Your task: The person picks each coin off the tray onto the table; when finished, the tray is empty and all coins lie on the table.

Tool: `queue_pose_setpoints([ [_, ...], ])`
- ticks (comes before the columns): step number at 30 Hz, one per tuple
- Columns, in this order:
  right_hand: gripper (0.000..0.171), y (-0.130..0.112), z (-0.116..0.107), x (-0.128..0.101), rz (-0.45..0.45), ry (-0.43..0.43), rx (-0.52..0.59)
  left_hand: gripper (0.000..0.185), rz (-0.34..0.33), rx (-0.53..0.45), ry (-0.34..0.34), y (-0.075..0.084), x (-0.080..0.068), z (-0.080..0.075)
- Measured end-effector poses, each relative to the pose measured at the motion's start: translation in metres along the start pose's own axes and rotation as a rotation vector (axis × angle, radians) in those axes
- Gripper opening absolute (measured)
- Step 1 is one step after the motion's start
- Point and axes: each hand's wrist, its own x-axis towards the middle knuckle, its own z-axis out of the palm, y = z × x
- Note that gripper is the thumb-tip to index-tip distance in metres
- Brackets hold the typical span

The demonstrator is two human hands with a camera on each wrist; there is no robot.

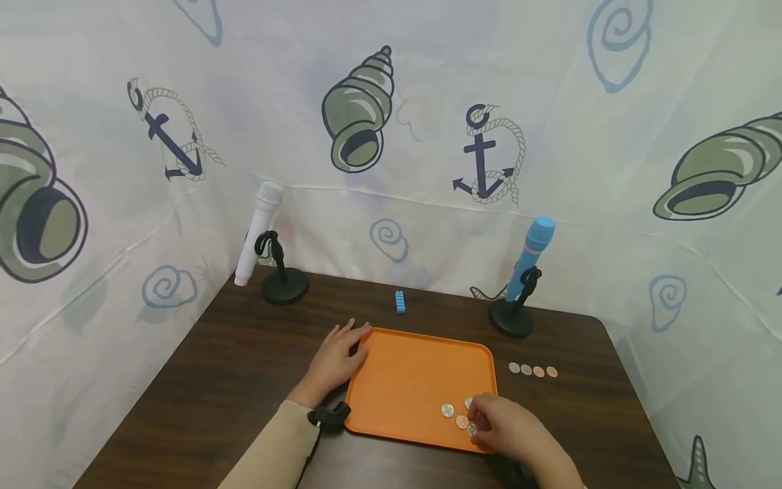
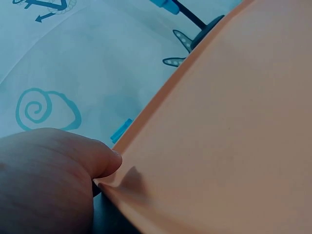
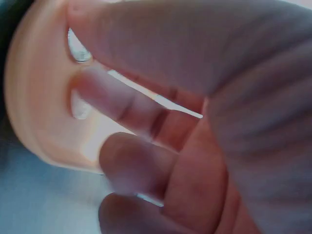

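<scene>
Head view shows the right hand [image 1: 510, 428] nearest, low over the front right corner of the orange tray [image 1: 403, 380]. Its fingers are curled down onto a small bunch of coins [image 1: 458, 415] that lie in the tray. It seems to pinch one coin, but the fingers hide it, so I cannot tell for sure. About three coins show beside the fingers.

A bit farther, the left hand [image 1: 336, 360] lies flat with straight fingers on the tray's left edge and holds nothing.

Four more coins sit in a row [image 1: 533, 371] on the dark table [image 1: 232, 380], just right of the tray. So it looks like four are lined up and a few are left in the tray.

Farther back are a small blue brick [image 1: 400, 301], a white microphone [image 1: 258, 233] and a blue microphone [image 1: 529, 258] on black stands.

The right wrist view is very blurry and mostly fingers.
</scene>
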Motion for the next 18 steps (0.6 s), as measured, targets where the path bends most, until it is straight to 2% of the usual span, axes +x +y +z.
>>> queue_pose_setpoints([
  [6, 0.026, 0.0, 0.002, 0.002, -0.028, 0.023, -0.019, 0.054, -0.018, 0.008, 0.001, 0.0, -0.001, 0.0],
  [11, 0.024, 0.006, 0.0, 0.004, -0.041, 0.047, 0.013, 0.054, -0.013, -0.005, 0.001, 0.001, -0.002, 0.0],
  [14, 0.022, 0.012, -0.003, 0.004, -0.052, 0.137, 0.021, 0.055, -0.005, -0.008, -0.004, 0.001, -0.001, -0.001],
  [18, 0.028, 0.034, -0.012, -0.001, -0.076, 0.378, -0.024, 0.055, 0.005, 0.002, -0.005, 0.001, -0.001, -0.001],
])
